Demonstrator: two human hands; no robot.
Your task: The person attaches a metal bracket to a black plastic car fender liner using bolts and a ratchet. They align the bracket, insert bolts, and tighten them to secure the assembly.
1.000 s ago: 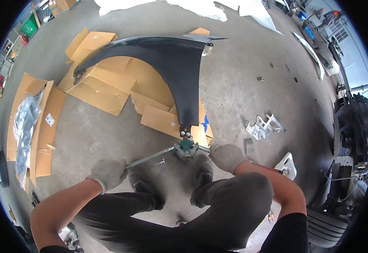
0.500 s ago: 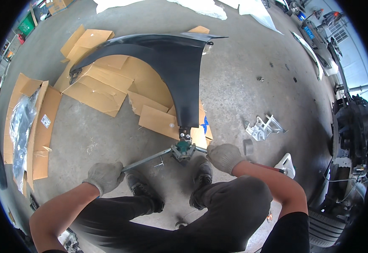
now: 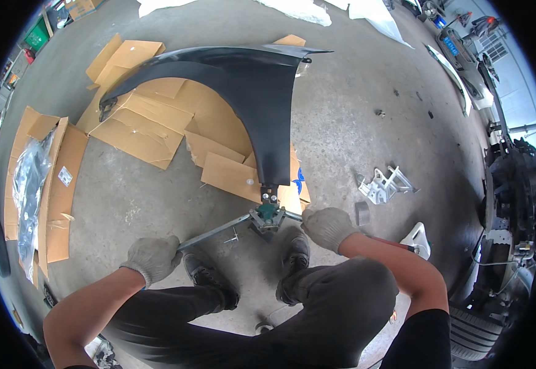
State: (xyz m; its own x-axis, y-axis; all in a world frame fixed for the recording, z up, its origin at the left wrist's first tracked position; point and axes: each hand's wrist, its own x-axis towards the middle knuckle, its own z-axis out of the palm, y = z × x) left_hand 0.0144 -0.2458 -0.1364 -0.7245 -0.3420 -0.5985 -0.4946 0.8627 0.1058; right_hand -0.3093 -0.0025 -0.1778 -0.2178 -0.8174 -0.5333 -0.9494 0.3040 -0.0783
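A black car fender (image 3: 267, 117) lies with its arched side to the left. Its narrow lower end has a small black bracket with two round holes or fasteners. At that bracket sits the green head (image 3: 268, 213) of a two-handled lever tool, its metal arms spread wide. My gloved left hand (image 3: 152, 255) is closed round the long left arm (image 3: 216, 232). The gloved right hand (image 3: 328, 229) grips the other arm, and a red length shows past it along my forearm. How the tool's jaws meet the bracket cannot be made out.
Flattened cardboard (image 3: 145, 126) lies under the fender. Left of it stands an open box (image 3: 65, 190) with a plastic-wrapped part. A silver metal bracket (image 3: 386, 184), a grey tape roll (image 3: 362, 214) and a white part (image 3: 417, 241) are on the right. Vehicle parts and a tyre (image 3: 477, 332) line the far right.
Both hands keep their grip on the tool's arms, with hardly any movement. The view has shifted very slightly.
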